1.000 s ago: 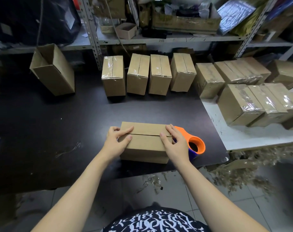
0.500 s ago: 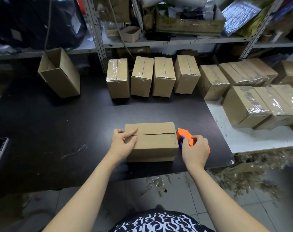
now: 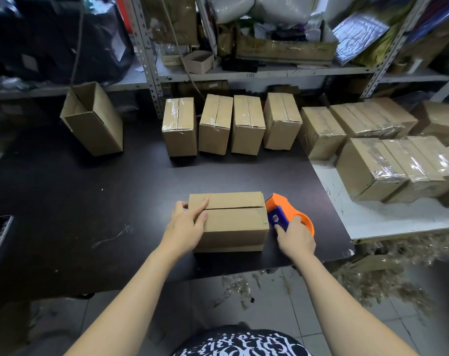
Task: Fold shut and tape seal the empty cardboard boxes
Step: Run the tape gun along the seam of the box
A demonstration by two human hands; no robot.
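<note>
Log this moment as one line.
step: pre-tape | left-hand grip: presses box flaps shut | right-hand grip: holds tape dispenser beside box | seam: untaped

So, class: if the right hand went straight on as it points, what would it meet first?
Probably the right end of the cardboard box; the right hand grips the tape dispenser beside it.

Dark tabletop [image 3: 90,201]; white tabletop [image 3: 372,222] abutting on R. Slotted grey metal shelving [image 3: 146,60] behind, crammed w/ clutter. Grey tiled floor [image 3: 282,304], scrap litter [image 3: 372,281] piled below R side. Light dim.
</note>
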